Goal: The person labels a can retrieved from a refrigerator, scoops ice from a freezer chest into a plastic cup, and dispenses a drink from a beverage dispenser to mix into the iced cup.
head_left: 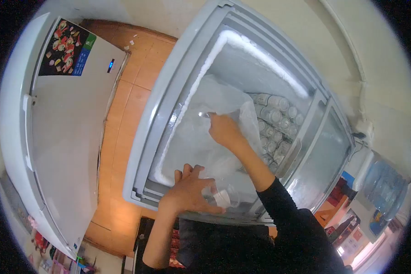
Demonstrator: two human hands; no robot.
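My right hand [226, 130] reaches down into an open chest freezer [157, 107], its fingers closed around a small shiny metal utensil, probably a spoon [202, 114]; most of its shape is hidden. Under that hand spreads a large translucent plastic bag [219, 93] with whitish, icy-looking contents that I cannot make out. Near the freezer's front edge, my left hand [189, 192] grips a clear plastic cup [233, 195] with a white patch on its side. The cup lies tilted in the fingers, and its contents are not clear.
Several bottles or jars [274, 116] stand packed beside the bag. Thick frost [246, 41] lines the freezer's inner walls. A sliding glass lid [317, 164] covers its right part. Another white freezer [73, 137] stands left across the orange tiled floor [130, 105]; a water dispenser bottle [386, 187] is at right.
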